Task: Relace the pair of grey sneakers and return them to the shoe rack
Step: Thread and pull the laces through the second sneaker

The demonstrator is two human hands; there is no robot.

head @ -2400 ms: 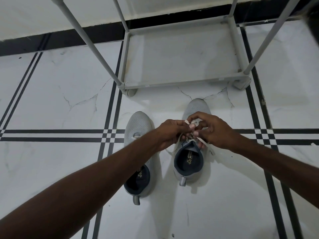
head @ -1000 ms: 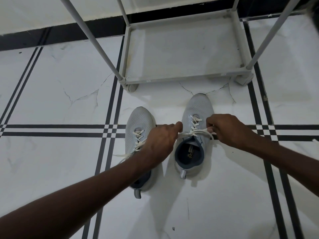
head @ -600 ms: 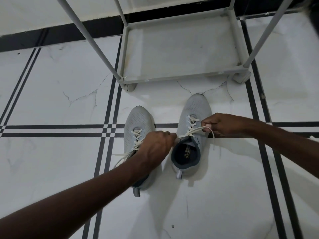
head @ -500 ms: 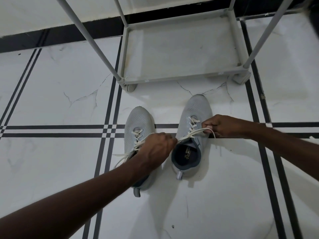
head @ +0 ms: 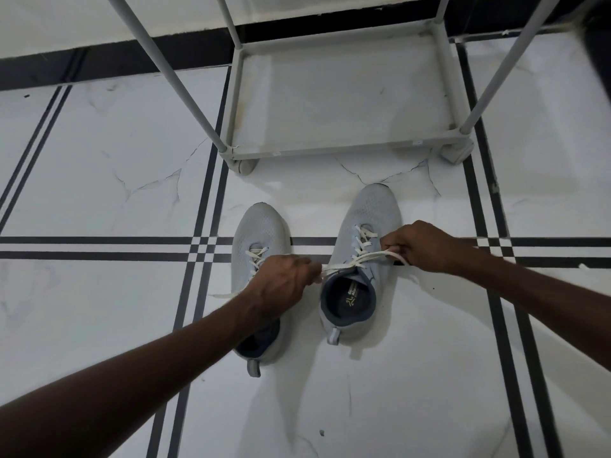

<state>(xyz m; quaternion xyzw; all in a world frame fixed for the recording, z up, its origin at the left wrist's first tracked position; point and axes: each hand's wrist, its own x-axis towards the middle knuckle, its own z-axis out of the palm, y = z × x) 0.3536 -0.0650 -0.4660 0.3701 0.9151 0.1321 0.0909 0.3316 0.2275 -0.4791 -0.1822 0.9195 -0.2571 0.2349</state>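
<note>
Two grey sneakers sit side by side on the tiled floor, toes toward the shoe rack, just in front of its bottom shelf. Head view: your left hand is clenched on one end of the white lace & your right hand pinches the other end, lace stretched across the right sneaker near its collar. Left sneaker is partly under your left wrist, w/ a loose lace end trailing onto the floor to its left.
</note>
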